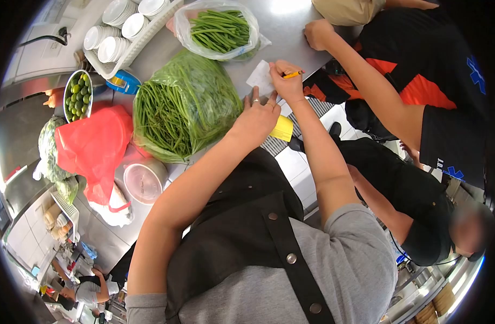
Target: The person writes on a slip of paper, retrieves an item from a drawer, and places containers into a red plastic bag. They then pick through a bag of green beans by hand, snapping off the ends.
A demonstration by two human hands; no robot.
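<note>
My right hand (286, 81) is closed around a yellow-orange pencil or pen (293, 75), over a small white paper (260, 76) on the steel table. My left hand (256, 120), wearing a ring, lies at the table's edge with its fingertips at the paper's lower side. A folded yellow paper or pad (282, 128) sticks out from under the left palm, past the edge; the grip on it is partly hidden. Close by on the left stands a large clear bag of green beans (185, 105). Beyond it is another open bag of green beans (220, 32).
A white basket (137, 46) holds stacked white cups. Left of the beans are a bowl of limes (78, 96), a red plastic bag (96, 143) and a plastic tub (145, 181). A co-worker's hand (319, 35) rests on the table; other people stand at right.
</note>
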